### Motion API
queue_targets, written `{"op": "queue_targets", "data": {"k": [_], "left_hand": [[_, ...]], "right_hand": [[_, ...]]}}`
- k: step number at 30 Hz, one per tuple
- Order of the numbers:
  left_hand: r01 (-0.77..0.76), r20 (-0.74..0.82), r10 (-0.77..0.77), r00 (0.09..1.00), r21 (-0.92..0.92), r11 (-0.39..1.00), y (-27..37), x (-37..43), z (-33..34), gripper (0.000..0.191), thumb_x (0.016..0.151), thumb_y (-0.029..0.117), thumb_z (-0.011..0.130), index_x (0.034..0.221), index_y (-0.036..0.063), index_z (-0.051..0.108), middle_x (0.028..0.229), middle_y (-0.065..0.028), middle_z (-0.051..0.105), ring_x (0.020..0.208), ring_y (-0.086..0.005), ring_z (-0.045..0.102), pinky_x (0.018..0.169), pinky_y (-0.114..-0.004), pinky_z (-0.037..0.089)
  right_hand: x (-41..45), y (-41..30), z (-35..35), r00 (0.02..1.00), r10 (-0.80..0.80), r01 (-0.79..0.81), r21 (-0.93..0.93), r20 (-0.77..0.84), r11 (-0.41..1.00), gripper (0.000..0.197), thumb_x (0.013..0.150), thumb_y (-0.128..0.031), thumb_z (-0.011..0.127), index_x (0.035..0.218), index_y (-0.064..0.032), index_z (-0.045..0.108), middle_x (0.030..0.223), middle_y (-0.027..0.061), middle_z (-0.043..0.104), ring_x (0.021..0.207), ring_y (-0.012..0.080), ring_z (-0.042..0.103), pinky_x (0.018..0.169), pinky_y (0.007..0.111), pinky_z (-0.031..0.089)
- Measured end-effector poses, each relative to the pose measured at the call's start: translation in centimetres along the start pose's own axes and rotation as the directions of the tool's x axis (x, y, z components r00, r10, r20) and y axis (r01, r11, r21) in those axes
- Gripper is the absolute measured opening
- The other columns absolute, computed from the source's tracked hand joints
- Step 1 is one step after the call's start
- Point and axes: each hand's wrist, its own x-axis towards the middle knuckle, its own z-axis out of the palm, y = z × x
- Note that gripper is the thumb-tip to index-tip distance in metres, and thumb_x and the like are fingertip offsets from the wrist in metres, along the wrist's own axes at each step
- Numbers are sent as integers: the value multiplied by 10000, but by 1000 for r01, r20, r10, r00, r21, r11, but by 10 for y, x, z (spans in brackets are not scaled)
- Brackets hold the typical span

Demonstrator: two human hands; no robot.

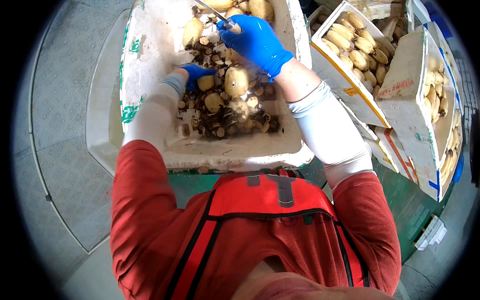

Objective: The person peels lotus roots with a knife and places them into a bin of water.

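Observation:
A white foam box (150, 56) lies before me, with pale lotus root segments (237, 81), cut root ends and dark trimmings in it. My right hand (255, 41), in a blue glove, is closed round the wooden handle of a knife (233, 26) above the box's far part; its blade points up and left. My left hand (195, 77), gloved in blue and somewhat blurred, is down in the box with its fingers at a short lotus root piece (206, 83). Whether it grips that piece is not clear. More whole roots (260, 9) lie at the far end.
At the right stand several foam boxes (403, 71) filled with lotus roots (362, 44), some with yellow, red or blue tape. A white tub (103, 97) shows beyond the left side of my box. A hose or cable (34, 150) curves over the tiled floor at the far left.

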Motion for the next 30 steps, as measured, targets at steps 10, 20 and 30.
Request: {"op": "queue_targets", "data": {"k": [10, 20, 30], "left_hand": [[-473, -263, 491, 831, 130, 871, 3, -35, 7, 734, 658, 252, 807, 1250, -20, 468, 1153, -156, 581, 1048, -236, 570, 882, -333, 470], [-878, -542, 707, 454, -409, 250, 10, -195, 31, 626, 798, 136, 690, 1328, 26, 376, 1134, -62, 563, 1067, -158, 537, 915, -281, 450], [-929, -802, 520, 294, -112, 353, -24, -195, 48, 424, 685, 198, 774, 1010, 6, 581, 906, -58, 640, 826, -139, 614, 726, -288, 505]], "right_hand": [[2, -5, -4, 988, 121, -115, -59, 99, 992, 253, 820, -257, 633, 993, -73, 651, 794, 127, 643, 729, 239, 630, 684, 336, 493], [-9, -52, 11, 936, 216, -351, 677, 279, 647, 351, 881, -235, 609, 1130, 8, 572, 779, 29, 612, 673, 69, 568, 606, 218, 475], [-18, -65, 14, 966, -203, 242, -275, 161, 931, 407, 777, -176, 613, 1183, -190, 585, 883, 81, 639, 720, 235, 633, 623, 325, 517]]}}
